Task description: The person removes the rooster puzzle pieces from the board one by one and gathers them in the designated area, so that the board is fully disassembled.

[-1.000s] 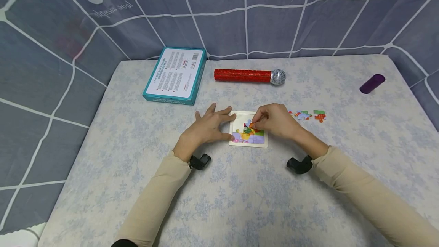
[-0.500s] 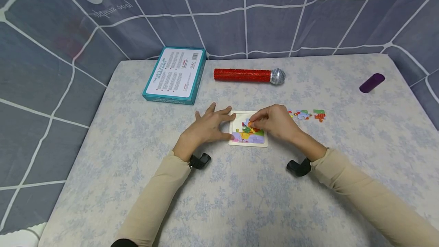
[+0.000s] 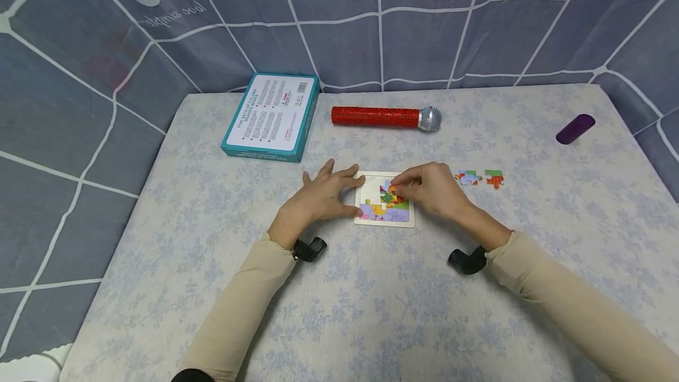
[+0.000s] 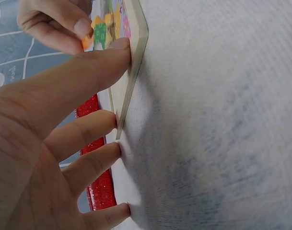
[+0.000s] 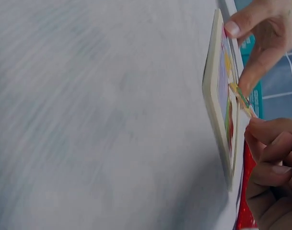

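A small wooden puzzle tray (image 3: 375,224) lies on the table, with several joined pieces (image 3: 399,215) along its near side. My left hand (image 3: 328,196) is spread at the tray's left side, its thumb on the near-left corner and its index fingertip at the left edge. Between thumb and fingertips, my right hand (image 3: 436,190) pinches a colourful jigsaw piece (image 5: 241,99). In the right wrist view that piece is tilted over the tray, one end close to the tray's surface; whether it touches is unclear. The right fingers cover part of the tray's upper right.
Loose jigsaw pieces, one mostly blue (image 3: 469,178) and one red and green (image 3: 494,178), lie right of the right hand. Behind the tray are a red glittery microphone (image 3: 379,117) and a teal-edged box (image 3: 270,115). A purple cylinder (image 3: 575,129) lies far right.
The right hand has shifted slightly, and the pinched piece has turned and moved a little to the right over the tray. My left hand stays in place.
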Available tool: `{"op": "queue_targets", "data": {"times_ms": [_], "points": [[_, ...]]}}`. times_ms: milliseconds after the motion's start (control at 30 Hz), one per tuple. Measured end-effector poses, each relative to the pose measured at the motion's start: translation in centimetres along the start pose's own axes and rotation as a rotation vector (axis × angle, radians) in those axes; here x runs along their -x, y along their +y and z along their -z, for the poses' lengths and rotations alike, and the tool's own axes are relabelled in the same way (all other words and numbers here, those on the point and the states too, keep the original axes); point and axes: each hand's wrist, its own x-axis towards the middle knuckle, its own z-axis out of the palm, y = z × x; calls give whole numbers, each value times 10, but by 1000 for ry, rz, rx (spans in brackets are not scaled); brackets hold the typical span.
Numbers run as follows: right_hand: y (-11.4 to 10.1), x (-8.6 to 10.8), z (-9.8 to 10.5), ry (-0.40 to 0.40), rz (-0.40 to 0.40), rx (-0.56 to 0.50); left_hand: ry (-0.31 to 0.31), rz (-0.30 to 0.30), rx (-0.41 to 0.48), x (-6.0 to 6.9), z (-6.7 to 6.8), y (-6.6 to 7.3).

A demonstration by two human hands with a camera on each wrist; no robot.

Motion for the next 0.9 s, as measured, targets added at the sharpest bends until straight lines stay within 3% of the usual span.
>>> {"op": "queue_targets", "data": {"times_ms": [233,567,900], "points": [[19,25,27,35,-109,-2,5,-4,4,0,-2,0],[59,70,84,60,-194,72,0,-9,2,2,-1,-1],[79,73,95,41,-181,125,-1,-15,12,2,0,-2]]}}
